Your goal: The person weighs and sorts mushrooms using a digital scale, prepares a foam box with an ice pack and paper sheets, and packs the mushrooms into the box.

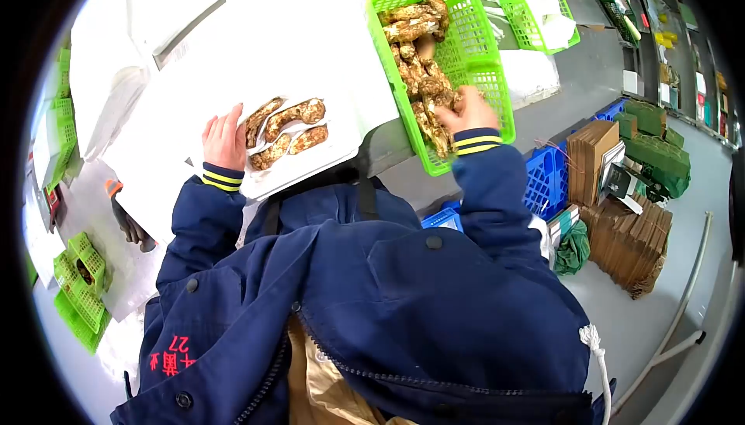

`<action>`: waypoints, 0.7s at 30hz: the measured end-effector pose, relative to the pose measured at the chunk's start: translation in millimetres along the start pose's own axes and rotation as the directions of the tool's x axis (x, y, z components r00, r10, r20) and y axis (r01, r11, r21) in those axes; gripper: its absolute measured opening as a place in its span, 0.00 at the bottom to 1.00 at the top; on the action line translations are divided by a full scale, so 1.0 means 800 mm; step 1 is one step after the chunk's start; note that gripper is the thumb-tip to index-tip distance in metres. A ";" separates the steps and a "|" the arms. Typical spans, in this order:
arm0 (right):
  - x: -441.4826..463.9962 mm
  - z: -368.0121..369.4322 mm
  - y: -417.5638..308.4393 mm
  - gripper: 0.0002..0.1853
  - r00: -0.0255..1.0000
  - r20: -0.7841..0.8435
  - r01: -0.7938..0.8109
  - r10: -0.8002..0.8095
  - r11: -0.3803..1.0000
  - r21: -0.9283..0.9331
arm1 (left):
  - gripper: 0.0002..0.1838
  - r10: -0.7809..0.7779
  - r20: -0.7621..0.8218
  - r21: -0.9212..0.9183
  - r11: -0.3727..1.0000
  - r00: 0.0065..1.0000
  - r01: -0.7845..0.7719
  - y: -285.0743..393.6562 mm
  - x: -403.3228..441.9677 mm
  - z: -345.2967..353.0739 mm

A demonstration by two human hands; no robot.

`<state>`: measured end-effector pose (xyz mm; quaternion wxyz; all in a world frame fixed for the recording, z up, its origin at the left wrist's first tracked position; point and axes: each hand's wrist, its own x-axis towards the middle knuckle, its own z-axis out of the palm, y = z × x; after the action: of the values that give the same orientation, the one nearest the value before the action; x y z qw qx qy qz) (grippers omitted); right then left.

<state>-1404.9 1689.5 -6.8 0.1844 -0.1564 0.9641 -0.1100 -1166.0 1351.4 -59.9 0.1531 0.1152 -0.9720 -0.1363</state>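
Brown-and-white mushrooms (296,117) lie side by side on a white tray (341,149) at the table's front edge. My left hand (224,139) rests at the tray's left side, fingers stretched out beside the leftmost mushroom. To the right stands a green plastic basket (487,48) holding several long mushrooms (411,29). My right hand (469,112) reaches into its near end, fingers bent against the mushrooms there; whether one is gripped cannot be made out.
A second green basket (521,17) with white sheets stands behind on the right. Green baskets (81,281) and a dark glove (132,222) are at the left. Blue crates (545,182) and flattened cardboard (628,242) stand on the floor to the right.
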 end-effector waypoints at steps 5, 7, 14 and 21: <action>-0.007 0.042 0.000 0.31 0.986 -0.157 0.078 -0.060 0.991 0.110 | 0.17 -0.001 -0.010 -0.040 0.999 1.000 0.001 0.000 0.001 0.000; -0.004 0.025 0.006 0.28 0.997 0.066 -0.073 0.042 0.819 0.570 | 0.19 -0.045 -0.071 -0.150 0.988 0.996 0.034 0.009 0.002 -0.002; 0.003 0.010 -0.101 0.24 0.809 0.327 -0.307 -0.488 0.123 0.944 | 0.22 -0.131 0.307 -0.818 0.469 0.942 0.332 0.122 0.075 -0.032; 0.007 0.037 -0.175 0.25 0.765 0.203 0.010 -0.611 0.328 0.945 | 0.24 -0.329 0.364 -0.814 0.343 0.871 0.469 0.067 0.088 -0.013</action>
<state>-1361.5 1553.4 2.1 0.4703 -0.2453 0.5966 -0.6022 -1237.6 1380.3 -15.1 0.0856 0.2430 -0.7052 -0.6606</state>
